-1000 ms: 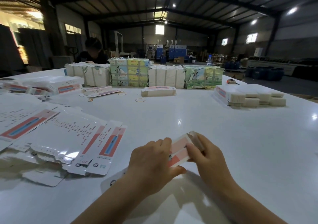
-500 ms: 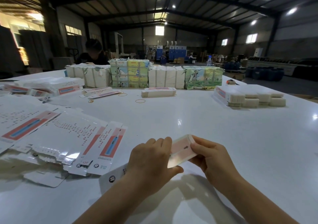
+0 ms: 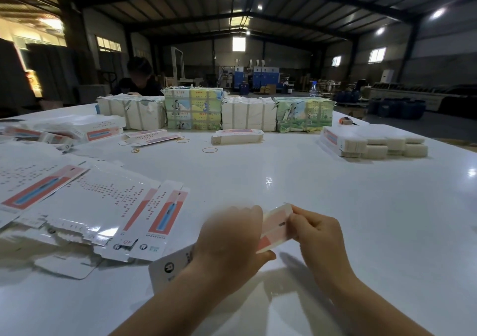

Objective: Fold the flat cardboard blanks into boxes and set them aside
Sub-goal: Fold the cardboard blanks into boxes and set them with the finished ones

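While blurred left hand (image 3: 227, 242) hides carton blank (image 3: 275, 228), right hand (image 3: 318, 235) pinches end.

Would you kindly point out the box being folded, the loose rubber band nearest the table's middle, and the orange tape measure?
box being folded (image 3: 275, 228): head view, on its pink printed face between the hands.
rubber band (image 3: 209, 150): head view, on the loop.
tape measure (image 3: 345, 121): head view, on its orange body.

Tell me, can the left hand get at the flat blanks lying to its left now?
Probably not at once: the left hand grips the box together with the right hand. Otherwise nothing blocks the blanks.
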A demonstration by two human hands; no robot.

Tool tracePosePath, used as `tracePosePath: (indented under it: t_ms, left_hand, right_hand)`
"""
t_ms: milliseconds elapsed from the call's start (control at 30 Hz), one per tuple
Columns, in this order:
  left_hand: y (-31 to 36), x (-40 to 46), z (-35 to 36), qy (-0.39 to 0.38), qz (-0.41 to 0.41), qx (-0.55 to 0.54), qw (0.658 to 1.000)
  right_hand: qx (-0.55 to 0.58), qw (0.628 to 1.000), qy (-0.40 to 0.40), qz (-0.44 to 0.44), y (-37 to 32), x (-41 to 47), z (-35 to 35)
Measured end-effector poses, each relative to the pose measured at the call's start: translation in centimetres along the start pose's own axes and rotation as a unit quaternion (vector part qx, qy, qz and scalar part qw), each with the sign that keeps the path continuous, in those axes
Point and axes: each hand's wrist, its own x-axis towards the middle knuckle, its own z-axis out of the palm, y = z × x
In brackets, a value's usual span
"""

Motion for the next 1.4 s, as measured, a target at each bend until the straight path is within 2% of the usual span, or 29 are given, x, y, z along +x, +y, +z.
tracePosePath:
  t_ms: [100,200,267,333,400,667,833,900,933,1000,1100,1167,1233,1333,1400]
  left_hand:
    - [0.2,0.1,0.3,0.008,-0.013,-0.011,1.0]
    - [0.2,0.0,0.5,-0.009,-0.034,-0.013,0.999]
    - [0.2,-0.1,0.4,-0.032,-0.053,-0.024,0.998]
    - [0.1,0.0,0.2,-0.055,-0.088,-0.046,0.994]
    - [-0.1,0.1,0.7,-0.048,-0.106,-0.068,0.991]
    - [-0.1,0.3,1.5,-0.043,-0.108,-0.048,0.992]
    - [-1.6,0.5,1.6,-0.087,-0.102,-0.056,0.989]
    - [-1.9,0.5,1.5,-0.099,-0.08,-0.066,0.99]
    - [-1.8,0.4,1.4,-0.102,-0.06,-0.069,0.991]
    - [-1.7,0.2,1.4,-0.114,-0.02,-0.076,0.99]
    - [-2.0,-0.1,1.5,-0.129,0.003,-0.104,0.986]
    - [-2.2,-0.4,1.4,-0.12,0.001,-0.112,0.986]
    - [-2.2,-0.7,1.2,-0.091,0.022,-0.076,0.993]
    - [-3.2,-0.9,1.8,-0.002,0.043,-0.076,0.996]
    - [-4.4,-1.1,3.1,-0.001,0.031,-0.078,0.996]
  right_hand:
    - [-0.118,0.988,0.022,-0.099,0.5,-0.5,0.5]
    - [-0.153,0.98,-0.004,-0.125,0.4,-1.2,1.1]
    - [-0.138,0.984,-0.028,-0.107,0.3,-1.0,1.1]
    - [-0.09,0.994,-0.05,-0.035,0.3,-0.6,1.0]
    - [-0.035,0.997,-0.055,0.04,0.4,-0.2,0.9]
    - [-0.036,0.996,-0.076,0.009,0.5,-0.6,1.0]
    - [-0.033,0.983,-0.181,0.006,0.4,-0.3,0.7]
    - [-0.084,0.975,-0.2,-0.036,0.3,-0.4,0.7]
    - [-0.131,0.965,-0.212,-0.08,0.2,-0.3,0.5]
    - [-0.244,0.921,-0.243,-0.181,0.3,0.2,0.0]
    - [-0.359,0.855,-0.271,-0.257,1.1,0.9,-0.9]
    - [-0.421,0.821,-0.259,-0.284,1.6,1.3,-0.9]
    - [-0.473,0.801,-0.23,-0.285,1.7,1.7,-0.8]
    - [-0.495,0.823,-0.147,-0.235,0.5,3.7,-3.2]
    - [-0.495,0.84,-0.068,-0.214,-0.6,5.1,-7.0]
